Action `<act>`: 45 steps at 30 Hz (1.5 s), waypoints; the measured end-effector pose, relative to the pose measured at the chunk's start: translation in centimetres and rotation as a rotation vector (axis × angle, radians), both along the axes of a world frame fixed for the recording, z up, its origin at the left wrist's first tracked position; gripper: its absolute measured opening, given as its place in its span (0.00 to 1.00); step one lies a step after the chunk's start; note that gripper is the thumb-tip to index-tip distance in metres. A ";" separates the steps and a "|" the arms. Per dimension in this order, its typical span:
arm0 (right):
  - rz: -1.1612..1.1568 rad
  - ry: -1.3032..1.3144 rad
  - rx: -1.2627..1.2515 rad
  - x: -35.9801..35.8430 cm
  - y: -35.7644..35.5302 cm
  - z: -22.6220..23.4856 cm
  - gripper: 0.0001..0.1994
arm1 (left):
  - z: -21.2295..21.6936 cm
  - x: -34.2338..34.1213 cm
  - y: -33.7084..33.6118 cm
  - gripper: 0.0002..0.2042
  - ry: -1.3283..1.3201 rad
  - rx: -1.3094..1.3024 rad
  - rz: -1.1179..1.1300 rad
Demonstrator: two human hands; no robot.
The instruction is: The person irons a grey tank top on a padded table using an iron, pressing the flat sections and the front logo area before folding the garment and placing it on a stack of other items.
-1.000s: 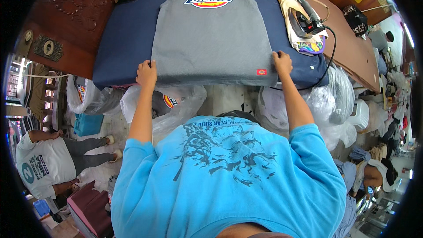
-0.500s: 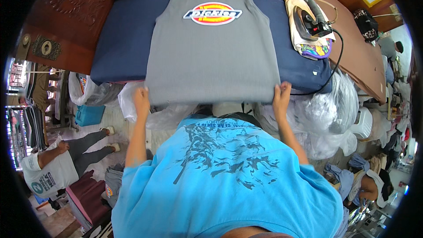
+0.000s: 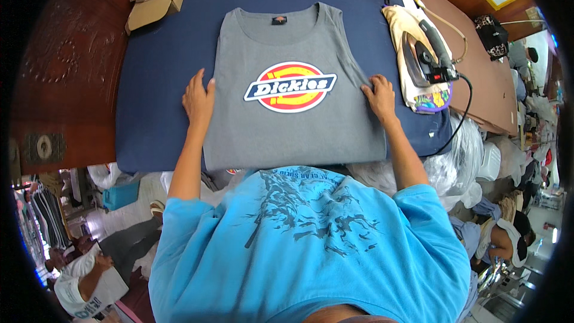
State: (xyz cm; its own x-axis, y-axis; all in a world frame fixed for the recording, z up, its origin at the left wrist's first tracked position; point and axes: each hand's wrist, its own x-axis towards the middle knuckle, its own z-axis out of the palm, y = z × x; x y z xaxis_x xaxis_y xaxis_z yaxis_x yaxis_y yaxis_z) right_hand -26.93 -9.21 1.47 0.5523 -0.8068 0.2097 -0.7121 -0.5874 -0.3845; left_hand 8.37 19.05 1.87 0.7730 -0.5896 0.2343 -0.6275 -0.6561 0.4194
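A grey sleeveless top (image 3: pixel 293 140) lies spread face up on a dark blue padded table (image 3: pixel 158 101). Its chest carries an oval badge (image 3: pixel 290 87) in red, yellow and white with a dark band, and its hem hangs toward me at the near edge. My left hand (image 3: pixel 199 98) is beside the top's left side, fingers apart, holding nothing. On the other side, my right hand (image 3: pixel 381 97) has its bent fingers at the top's edge below the right armhole; they look loosely apart, and whether they touch the cloth is hard to tell.
At the right, an iron (image 3: pixel 426 63) with a black cord rests on a folded cream cloth (image 3: pixel 412 93). A cardboard box (image 3: pixel 155 12) with pale cloth stands far left. Plastic bags (image 3: pixel 460 152) bulge below the table's right edge. Another person (image 3: pixel 89 284) is at lower left.
Both hands have let go of the hem corners and moved up along the top's sides. The top lies nearer to me in view, and its hem no longer is held out.
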 end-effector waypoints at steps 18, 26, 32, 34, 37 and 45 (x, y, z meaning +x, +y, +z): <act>-0.298 -0.404 0.625 20.3 -15.9 -0.4 0.22 | -0.9 12.9 -16.2 0.08 1.167 -0.345 0.066; -0.349 -0.998 1.286 20.2 -21.3 -3.5 0.27 | -4.3 15.1 -17.5 0.13 1.328 -1.110 0.219; -0.208 -0.974 1.301 19.4 -21.6 -3.5 0.24 | -0.5 15.9 -15.5 0.14 1.242 -0.665 0.283; -0.142 -0.916 1.266 19.2 -22.0 -3.9 0.21 | -1.4 16.7 -15.5 0.16 0.884 -0.427 0.158; -0.076 -0.893 1.271 19.7 -21.2 -2.9 0.17 | -0.1 15.1 -16.7 0.18 0.347 0.092 0.070; 0.007 0.137 0.271 20.3 -21.0 3.3 0.22 | -1.0 17.5 -17.2 0.18 0.230 -0.137 -0.428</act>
State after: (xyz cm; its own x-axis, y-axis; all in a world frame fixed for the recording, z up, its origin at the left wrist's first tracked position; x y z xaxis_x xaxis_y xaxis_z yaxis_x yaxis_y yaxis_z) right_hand -6.64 -30.17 4.80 0.5667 -0.8190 -0.0897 -0.7644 -0.4820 -0.4282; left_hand 25.87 1.89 0.87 0.5093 -0.8408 0.1836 -0.7097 -0.2896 0.6422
